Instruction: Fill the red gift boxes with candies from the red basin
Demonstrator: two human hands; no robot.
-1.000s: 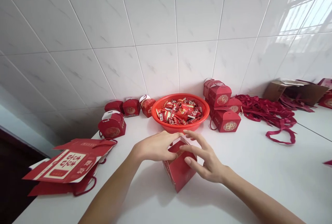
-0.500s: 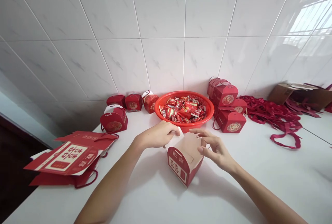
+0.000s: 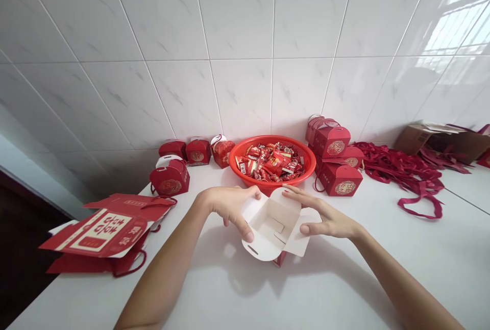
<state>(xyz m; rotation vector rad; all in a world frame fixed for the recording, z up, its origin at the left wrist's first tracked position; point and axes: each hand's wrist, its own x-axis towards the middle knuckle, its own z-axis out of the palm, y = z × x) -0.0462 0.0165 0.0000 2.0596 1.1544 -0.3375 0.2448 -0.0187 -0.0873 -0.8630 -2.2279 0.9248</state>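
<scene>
In front of me on the table stands a small red paper gift box [image 3: 268, 228], its top open and its white inner flaps folded outward. I can see its pale inside, with nothing lying in it. My left hand [image 3: 229, 206] holds the box at its left side, thumb on the front flap and fingers near the back. At the other side my right hand [image 3: 323, 216] grips it, thumb on the right flap and fingers along the back flap. Just behind the box sits a red plastic basket [image 3: 234, 162] full of wrapped candies [image 3: 273, 160].
Several folded red boxes stand along the tiled wall, such as one at left [image 3: 170, 176] and a stack at right [image 3: 340, 179]. Flat red paper bags [image 3: 111, 228] lie at the table's left edge. Dark red ribbons [image 3: 401, 172] and a cardboard box [image 3: 455, 141] are at right.
The gift box's flaps have been spread outward, so its inside now shows. My left thumb has come down onto the front flap, and my right hand has opened out along the right side.
</scene>
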